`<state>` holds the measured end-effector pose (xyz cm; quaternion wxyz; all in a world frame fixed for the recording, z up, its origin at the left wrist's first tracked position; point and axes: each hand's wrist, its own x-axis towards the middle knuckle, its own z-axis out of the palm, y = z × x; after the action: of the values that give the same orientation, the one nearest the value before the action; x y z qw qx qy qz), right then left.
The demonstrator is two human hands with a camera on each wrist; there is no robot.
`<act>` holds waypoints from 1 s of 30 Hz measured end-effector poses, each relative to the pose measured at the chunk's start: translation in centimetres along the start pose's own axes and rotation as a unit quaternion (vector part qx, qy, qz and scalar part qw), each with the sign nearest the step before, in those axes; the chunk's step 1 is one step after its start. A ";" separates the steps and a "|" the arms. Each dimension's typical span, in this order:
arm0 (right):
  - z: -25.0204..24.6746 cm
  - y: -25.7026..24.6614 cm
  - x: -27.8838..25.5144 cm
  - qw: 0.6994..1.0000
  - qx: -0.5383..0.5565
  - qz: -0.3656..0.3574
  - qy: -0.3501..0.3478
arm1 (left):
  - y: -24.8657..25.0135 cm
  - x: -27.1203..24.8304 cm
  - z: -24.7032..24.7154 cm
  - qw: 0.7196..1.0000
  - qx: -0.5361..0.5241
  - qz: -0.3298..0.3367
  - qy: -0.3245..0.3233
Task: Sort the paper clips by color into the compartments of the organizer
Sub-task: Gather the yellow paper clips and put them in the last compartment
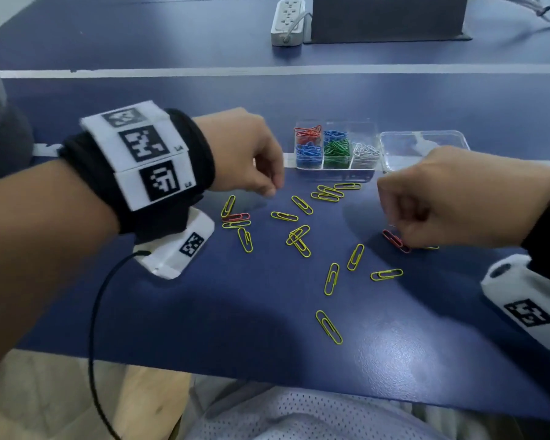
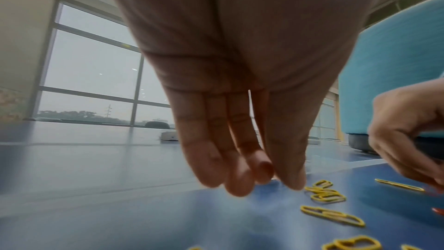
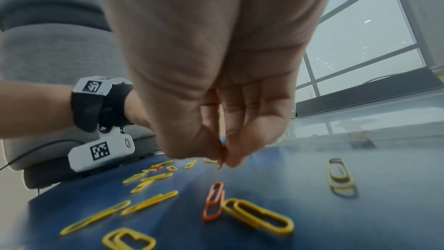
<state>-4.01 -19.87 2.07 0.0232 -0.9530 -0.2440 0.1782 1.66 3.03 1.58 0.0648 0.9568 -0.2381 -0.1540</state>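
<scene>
A clear organizer (image 1: 362, 171) stands at mid-table with red (image 1: 307, 134), blue (image 1: 308, 152), green (image 1: 337, 149) and silver (image 1: 365, 150) clips in separate compartments. Several yellow clips (image 1: 331, 279) lie scattered in front of it. My right hand (image 3: 223, 157) pinches a red clip (image 3: 222, 151) between thumb and fingers, just above another red clip (image 3: 213, 201) lying on the table. My left hand (image 1: 272, 190) hovers over the table left of the organizer, fingers hanging down, holding nothing I can see. A third red clip (image 1: 235, 216) lies below it.
The organizer's clear lid (image 1: 423, 147) lies to its right. A white power strip (image 1: 288, 20) and a dark box (image 1: 388, 17) stand at the back. The blue table's front edge (image 1: 267, 376) runs close to my lap. A black cable (image 1: 92, 328) hangs from my left wrist.
</scene>
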 end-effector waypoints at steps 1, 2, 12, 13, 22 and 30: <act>0.0 0.1 -0.3 1.000 0.012 -0.008 0.000 | -0.6 -0.5 0.0 1.000 0.000 -0.011 0.001; 0.0 0.4 -0.5 1.000 0.017 -0.012 0.003 | -1.0 -1.0 0.0 1.000 0.001 -0.022 0.002; 0.3 0.4 -0.8 0.996 -0.083 0.000 -0.037 | -1.2 -2.1 1.2 0.995 0.070 -0.028 -0.061; 0.6 0.3 -0.6 0.995 -0.092 -0.001 -0.034 | -1.2 -2.1 1.1 0.995 0.072 -0.029 -0.062; 0.8 -0.8 -0.1 0.996 -0.086 0.016 -0.014 | -0.4 -2.8 1.2 0.996 0.051 -0.056 -0.051; -2.3 -1.0 3.2 0.991 0.060 0.036 0.119 | 1.0 0.5 -0.7 0.994 -0.044 -0.030 0.092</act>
<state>-1.05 -17.42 3.28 0.1024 -0.9724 -0.1944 0.0789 1.84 1.97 2.34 0.1242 0.9698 -0.1952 -0.0779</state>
